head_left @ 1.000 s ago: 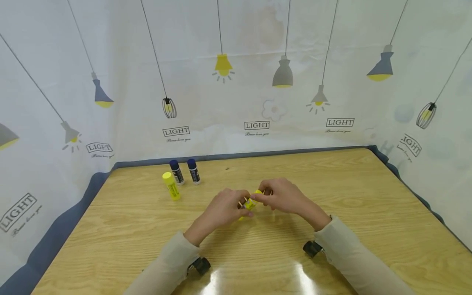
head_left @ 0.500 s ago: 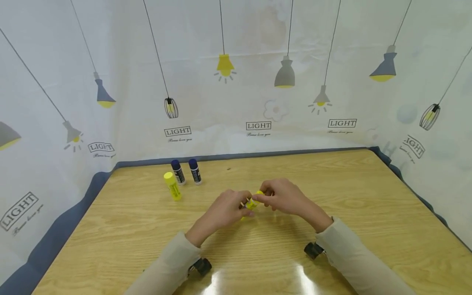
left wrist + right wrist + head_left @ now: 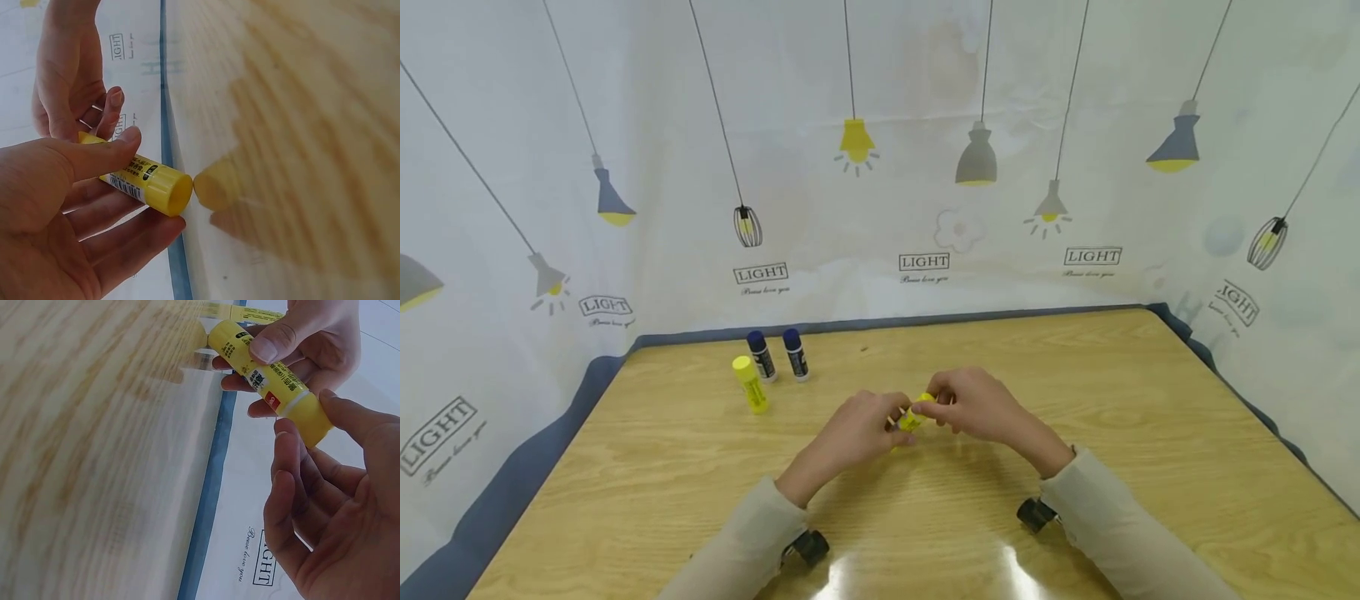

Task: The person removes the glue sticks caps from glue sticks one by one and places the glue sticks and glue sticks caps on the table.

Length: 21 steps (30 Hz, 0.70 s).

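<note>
A yellow glue stick (image 3: 275, 384) is held tilted just over the table between both hands. My left hand (image 3: 859, 429) grips its labelled barrel with the thumb on one side and curled fingers on the other, near the table-side end (image 3: 170, 192). My right hand (image 3: 977, 404) pinches the cap (image 3: 309, 420) at the upper end with thumb and index finger, its other fingers loosely bent. A narrow white band shows between cap and barrel in the right wrist view. Part of the barrel is hidden by the left thumb.
Another yellow glue stick (image 3: 750, 385) stands upright at the back left of the wooden table (image 3: 647, 467). Behind it stand two glue sticks with dark blue caps, the left one (image 3: 762, 357) and the right one (image 3: 796, 355). A lamp-printed sheet (image 3: 842, 217) walls the back and sides.
Both hands stay in nearly the same place on the glue stick, with the fingers shifting only slightly. The head view has tipped a little, so the whole scene sits slightly lower.
</note>
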Each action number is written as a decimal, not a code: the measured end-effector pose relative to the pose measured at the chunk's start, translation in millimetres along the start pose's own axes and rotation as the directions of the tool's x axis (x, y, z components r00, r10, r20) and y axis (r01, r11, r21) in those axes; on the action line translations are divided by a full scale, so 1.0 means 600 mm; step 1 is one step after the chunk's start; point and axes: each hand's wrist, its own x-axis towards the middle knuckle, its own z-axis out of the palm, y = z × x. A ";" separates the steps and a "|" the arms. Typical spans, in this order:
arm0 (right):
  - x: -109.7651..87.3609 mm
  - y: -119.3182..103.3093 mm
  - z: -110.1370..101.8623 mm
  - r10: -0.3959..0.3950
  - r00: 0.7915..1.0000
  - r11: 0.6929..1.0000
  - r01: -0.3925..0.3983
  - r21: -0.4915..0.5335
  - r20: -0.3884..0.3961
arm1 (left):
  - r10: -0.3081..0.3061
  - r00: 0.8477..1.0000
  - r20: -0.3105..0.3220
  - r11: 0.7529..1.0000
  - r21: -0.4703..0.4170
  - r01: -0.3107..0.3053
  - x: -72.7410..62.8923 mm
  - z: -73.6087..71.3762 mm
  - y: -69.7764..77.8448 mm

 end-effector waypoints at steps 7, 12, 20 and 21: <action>-0.003 0.001 0.008 0.003 1.000 1.000 -0.003 -0.021 -0.009 | -0.044 0.999 -0.027 0.999 0.014 0.044 -0.008 0.005 0.000; -0.002 0.000 0.005 -0.013 1.000 0.999 0.013 -0.044 -0.012 | -0.032 0.998 -0.053 0.999 0.015 0.033 -0.007 0.002 0.001; -0.003 -0.003 -0.006 0.021 1.000 0.998 -0.021 -0.062 -0.007 | -0.002 0.999 -0.050 1.000 -0.001 0.002 -0.003 -0.002 0.003; -0.003 -0.003 -0.008 0.024 1.000 0.998 -0.024 -0.062 -0.009 | -0.003 0.999 -0.051 1.000 -0.004 0.002 -0.002 -0.003 0.004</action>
